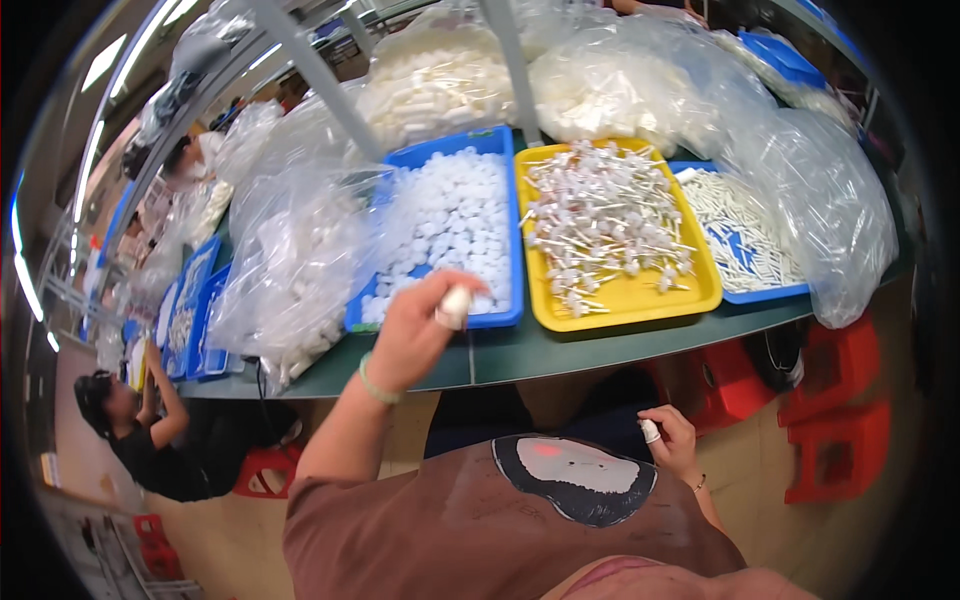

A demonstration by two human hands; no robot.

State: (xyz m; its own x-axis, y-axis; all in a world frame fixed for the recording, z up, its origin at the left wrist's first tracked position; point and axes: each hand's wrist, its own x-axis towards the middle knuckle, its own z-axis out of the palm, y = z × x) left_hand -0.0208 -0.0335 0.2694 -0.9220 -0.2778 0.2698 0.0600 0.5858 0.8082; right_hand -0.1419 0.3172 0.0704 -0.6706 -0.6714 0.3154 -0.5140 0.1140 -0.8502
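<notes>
My left hand (412, 335) is raised over the front edge of a blue tray (515, 262) full of small white rounded pieces (455, 205). Its fingers are bent together, and a white covering (455, 306) shows on one digit. Whatever may be between the fingertips is too small to make out. Lower down at the right, beside my lap, my right hand (678, 440) is curled closed. It too has a white wrapping (650, 431) on a digit, and its contents, if any, are hidden.
A yellow tray (625, 315) holds white stick-shaped pieces with clear heads (605, 215). Right of it, another blue tray (765, 295) holds short white tubes (735, 225). Clear plastic bags (290, 250) crowd the green table (420, 365). Red stools (835, 450) stand below; a person (150, 430) sits left.
</notes>
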